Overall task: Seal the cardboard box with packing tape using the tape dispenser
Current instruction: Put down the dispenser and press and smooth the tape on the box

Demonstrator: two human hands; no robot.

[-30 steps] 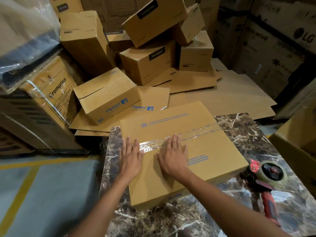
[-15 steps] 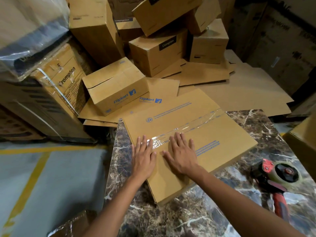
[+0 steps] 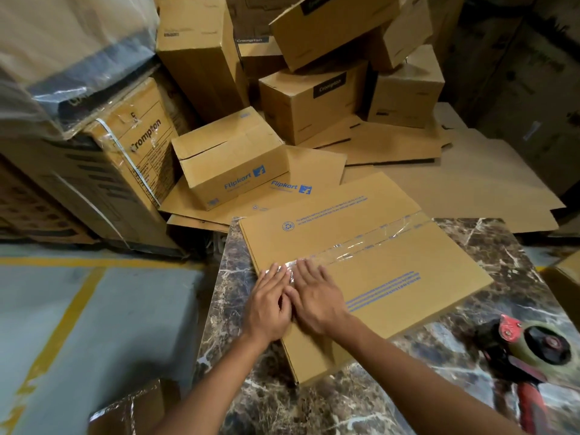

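A flat brown cardboard box (image 3: pixel 392 277) with blue print lies on a dark marble table (image 3: pixel 345 406). A strip of clear packing tape (image 3: pixel 370 243) runs along its centre seam. My left hand (image 3: pixel 266 306) and my right hand (image 3: pixel 317 296) lie flat side by side on the near-left end of the box, fingers spread over the tape's end, holding nothing. The red and black tape dispenser (image 3: pixel 533 350) lies on the table at the right, apart from both hands.
Behind the table lies a Flipkart box (image 3: pixel 232 158) on flattened cardboard sheets (image 3: pixel 455 180), with a heap of Crompton boxes (image 3: pixel 314 95) beyond. Wrapped cartons (image 3: pixel 103 158) stand at the left. A grey floor with yellow lines (image 3: pixel 62 324) is left of the table.
My two hands have come together and slid toward the left end of the tape. The view has shifted down and to the left.
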